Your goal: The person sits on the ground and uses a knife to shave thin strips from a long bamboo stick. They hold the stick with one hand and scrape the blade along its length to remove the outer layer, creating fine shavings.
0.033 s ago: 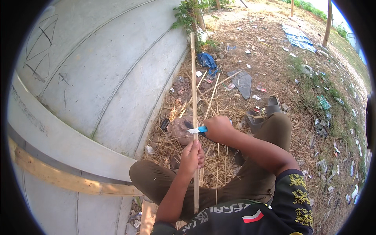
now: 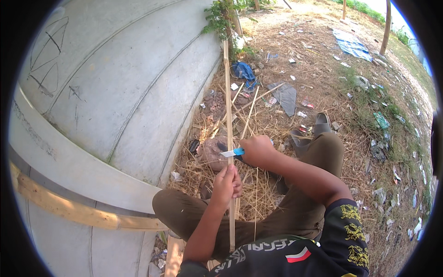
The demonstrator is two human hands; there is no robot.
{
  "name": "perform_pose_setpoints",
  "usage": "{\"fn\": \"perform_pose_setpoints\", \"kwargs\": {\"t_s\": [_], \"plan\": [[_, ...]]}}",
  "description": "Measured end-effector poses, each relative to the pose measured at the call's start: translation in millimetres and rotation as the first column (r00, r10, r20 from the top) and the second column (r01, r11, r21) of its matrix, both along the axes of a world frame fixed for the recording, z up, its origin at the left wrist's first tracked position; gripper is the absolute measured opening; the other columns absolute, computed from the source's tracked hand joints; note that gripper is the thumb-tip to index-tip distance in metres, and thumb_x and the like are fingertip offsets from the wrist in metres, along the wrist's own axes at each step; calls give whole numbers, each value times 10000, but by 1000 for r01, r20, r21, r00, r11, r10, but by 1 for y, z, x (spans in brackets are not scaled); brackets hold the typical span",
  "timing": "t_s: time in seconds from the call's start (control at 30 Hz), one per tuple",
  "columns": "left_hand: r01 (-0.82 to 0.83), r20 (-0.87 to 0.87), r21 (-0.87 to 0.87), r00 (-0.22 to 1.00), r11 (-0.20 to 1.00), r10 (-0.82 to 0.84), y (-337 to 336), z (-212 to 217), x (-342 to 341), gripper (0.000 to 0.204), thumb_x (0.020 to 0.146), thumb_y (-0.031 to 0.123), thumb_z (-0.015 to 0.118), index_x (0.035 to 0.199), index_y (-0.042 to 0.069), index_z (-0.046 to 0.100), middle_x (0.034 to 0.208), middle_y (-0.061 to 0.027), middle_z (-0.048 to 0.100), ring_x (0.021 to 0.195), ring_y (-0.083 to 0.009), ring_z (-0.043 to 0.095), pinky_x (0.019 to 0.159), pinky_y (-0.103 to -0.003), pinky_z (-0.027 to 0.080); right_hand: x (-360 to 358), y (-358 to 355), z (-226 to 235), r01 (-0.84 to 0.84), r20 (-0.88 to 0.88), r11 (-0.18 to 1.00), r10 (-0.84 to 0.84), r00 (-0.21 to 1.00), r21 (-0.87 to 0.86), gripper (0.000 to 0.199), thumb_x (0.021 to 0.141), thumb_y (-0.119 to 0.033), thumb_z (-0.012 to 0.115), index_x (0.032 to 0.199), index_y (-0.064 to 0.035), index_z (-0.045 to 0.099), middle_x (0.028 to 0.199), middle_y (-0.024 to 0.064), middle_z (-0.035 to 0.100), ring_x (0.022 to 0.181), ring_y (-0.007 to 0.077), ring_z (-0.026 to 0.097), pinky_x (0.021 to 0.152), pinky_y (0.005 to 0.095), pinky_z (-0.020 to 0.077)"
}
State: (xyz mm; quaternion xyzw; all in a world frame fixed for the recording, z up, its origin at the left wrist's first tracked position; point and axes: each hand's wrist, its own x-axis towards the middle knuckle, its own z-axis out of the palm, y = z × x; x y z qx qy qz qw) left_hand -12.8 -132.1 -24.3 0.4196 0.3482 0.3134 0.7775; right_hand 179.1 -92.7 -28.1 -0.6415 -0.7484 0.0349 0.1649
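My left hand is closed round a long, pale bamboo strip, which stands lengthwise in front of me. Its near end reaches my shirt, and its far end points toward the plant by the wall. In my right hand is a utility knife with a light-blue body; its fingers are wrapped round the handle. The bare blade lies across the strip just beyond my left hand, pointing left. Whether the edge bites into the bamboo cannot be made out.
A grey panel wall rises at my left, with a bamboo pole along its lower part. Shavings and loose strips cover the ground between my legs. Grey sandals, a blue cloth and scattered litter lie beyond.
The far end of the bamboo strip has shifted very slightly left and nearer. Both hands and the knife stay in almost the same place.
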Motion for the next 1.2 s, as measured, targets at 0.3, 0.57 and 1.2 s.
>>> {"fn": "perform_pose_setpoints", "kwargs": {"t_s": [0.3, 0.57, 1.2], "plan": [[-8, 64, -63, 998, 998, 12, -3, 6, 1, 317, 1083, 395, 395, 883, 148, 400, 565, 46, 257, 416, -67, 245, 374, -238, 218, -1, 9, 2, 59, 44, 995, -62, 997, 84, 109, 811, -168, 643, 751, -81, 667, 671, 111, 688, 599, 304, 703, 521, 397, 544], [4, 41, -75, 999, 997, -1, -7, 3, 12, 308, 1090, 387, 372, 890, 154, 403, 560, 51, 256, 411, -59, 209, 370, -236, 189, 20, 29, -4, 177, 47, 980, -181, 982, 88, 112, 820, -171, 643, 763, -75, 661, 688, 110, 700, 616, 292, 713, 524, 388, 547], [356, -60, -128, 929, 926, -365, -39, 16, 13, 306, 1092, 363, 381, 890, 134, 401, 552, 48, 259, 407, -59, 211, 376, -247, 182, 184, 71, 13, 823, -262, 568, -797, 544, -20, 197, 865, -153, 586, 896, -72, 763, 919, 182, 738, 915, 356, 728, 749, 453, 578]]}}
